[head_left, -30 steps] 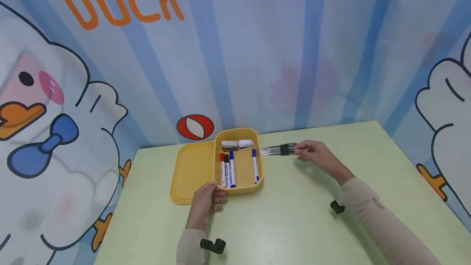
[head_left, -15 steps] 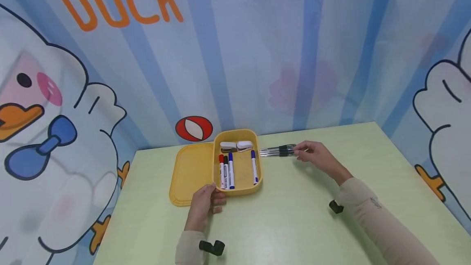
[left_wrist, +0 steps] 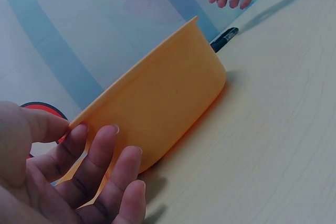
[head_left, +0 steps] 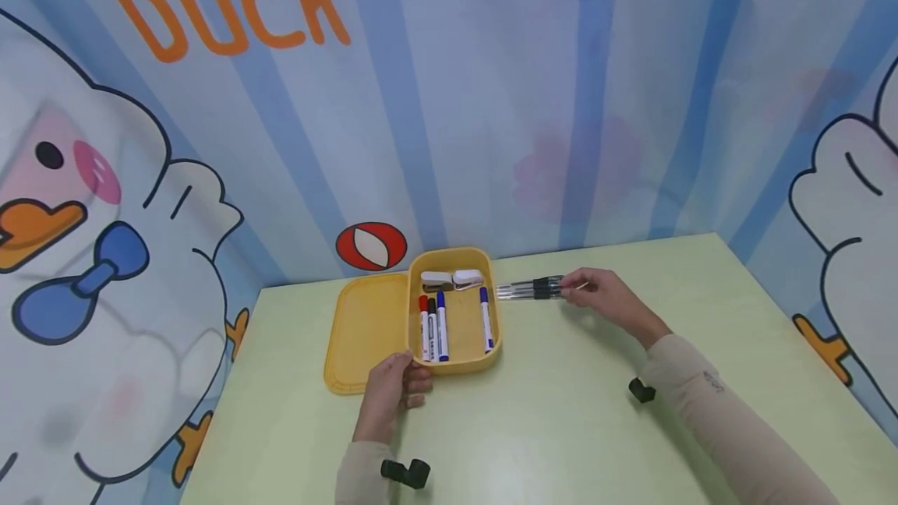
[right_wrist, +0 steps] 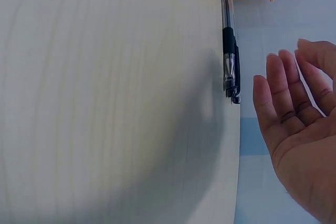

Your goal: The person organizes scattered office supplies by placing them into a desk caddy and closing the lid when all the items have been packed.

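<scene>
A yellow plastic box (head_left: 463,363) stands on the table, its lid side opened out to the left. My left hand (head_left: 387,392) pinches the near left corner of its rim between thumb and index finger, the other fingers loosely bent below. Inside lie red, black and blue markers (head_left: 442,326), another blue marker (head_left: 486,322) along the right wall, and two white staplers (head_left: 452,280) at the back. Several clear gel pens (head_left: 529,288) with black grips lie side by side right of the box. Above their right ends hovers my right hand (head_left: 606,298), fingers relaxed, apart from the pens (right_wrist: 229,51).
The flat yellow lid (head_left: 366,330) lies against the box's left side. A pale green table (head_left: 533,427) carries everything. Behind its back edge hangs a blue striped cloth (head_left: 477,100) with duck drawings.
Both hands, the box and the pens stay where they were. Only a slight shift of the head view shows.
</scene>
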`<control>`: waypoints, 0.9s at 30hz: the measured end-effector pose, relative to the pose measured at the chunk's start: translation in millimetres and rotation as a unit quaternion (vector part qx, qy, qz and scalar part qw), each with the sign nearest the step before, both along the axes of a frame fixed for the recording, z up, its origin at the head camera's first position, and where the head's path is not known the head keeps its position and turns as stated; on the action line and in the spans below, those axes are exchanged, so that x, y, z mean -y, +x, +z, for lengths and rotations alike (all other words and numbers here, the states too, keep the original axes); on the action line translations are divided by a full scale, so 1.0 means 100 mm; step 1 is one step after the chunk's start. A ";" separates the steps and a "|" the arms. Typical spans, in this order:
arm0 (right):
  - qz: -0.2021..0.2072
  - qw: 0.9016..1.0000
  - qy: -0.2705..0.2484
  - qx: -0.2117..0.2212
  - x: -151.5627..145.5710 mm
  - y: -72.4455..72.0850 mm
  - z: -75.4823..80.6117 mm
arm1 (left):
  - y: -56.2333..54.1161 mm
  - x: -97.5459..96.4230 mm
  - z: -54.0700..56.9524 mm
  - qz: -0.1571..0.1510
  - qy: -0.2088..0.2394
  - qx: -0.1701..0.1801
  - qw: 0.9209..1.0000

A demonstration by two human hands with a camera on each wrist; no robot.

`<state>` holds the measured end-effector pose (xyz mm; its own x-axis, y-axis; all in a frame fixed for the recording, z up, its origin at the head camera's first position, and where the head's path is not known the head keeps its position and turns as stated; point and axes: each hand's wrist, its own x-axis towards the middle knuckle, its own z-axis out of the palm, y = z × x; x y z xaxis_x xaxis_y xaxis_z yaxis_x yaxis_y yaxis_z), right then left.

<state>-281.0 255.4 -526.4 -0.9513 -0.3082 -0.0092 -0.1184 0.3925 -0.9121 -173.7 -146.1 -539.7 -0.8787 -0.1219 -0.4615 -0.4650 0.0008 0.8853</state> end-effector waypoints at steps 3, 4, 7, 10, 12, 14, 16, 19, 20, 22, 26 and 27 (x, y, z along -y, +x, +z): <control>0.011 1.000 0.019 -0.013 -0.03 -0.02 -0.01 | 0.00 0.00 0.01 0.000 0.001 -0.001 1.000; 0.015 0.999 0.027 -0.016 -0.04 -0.03 -0.02 | 0.00 0.00 0.01 0.000 0.001 0.000 1.000; 0.025 0.998 0.053 -0.023 -0.06 -0.05 -0.05 | -0.01 0.00 0.01 0.001 0.001 0.001 1.000; 0.031 0.997 0.070 -0.022 -0.07 -0.06 -0.06 | -0.01 0.01 0.00 0.002 0.001 0.001 1.000; 0.030 0.996 0.077 -0.020 -0.07 -0.07 -0.07 | -0.01 0.01 0.00 0.001 0.002 -0.002 1.000; 0.030 0.996 0.083 -0.020 -0.08 -0.09 -0.08 | -0.01 0.01 0.00 0.001 0.001 -0.004 1.000; 0.029 0.995 0.090 -0.024 -0.09 -0.12 -0.10 | -0.01 0.01 0.00 -0.001 0.000 -0.006 1.000; 0.027 0.994 0.099 -0.028 -0.10 -0.15 -0.13 | -0.01 0.01 -0.01 -0.003 0.000 -0.008 1.000; 0.025 0.994 0.101 -0.026 -0.10 -0.15 -0.13 | -0.02 0.01 -0.01 -0.004 0.000 -0.009 1.000; 0.022 0.994 0.103 -0.025 -0.09 -0.16 -0.13 | -0.02 0.02 -0.01 -0.004 0.001 -0.010 1.000; 0.018 0.994 0.103 -0.022 -0.08 -0.16 -0.15 | -0.01 0.02 0.00 -0.004 0.002 -0.008 1.000; 0.018 0.994 0.102 -0.022 -0.08 -0.16 -0.15 | -0.01 0.02 0.00 -0.003 0.002 -0.008 1.000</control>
<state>-297.0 262.9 -541.7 -0.9406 -0.3378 -0.0332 -0.1739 0.5636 -0.8075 -174.5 -147.7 -539.8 -0.8869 -0.1145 -0.4475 -0.4506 0.0006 0.8927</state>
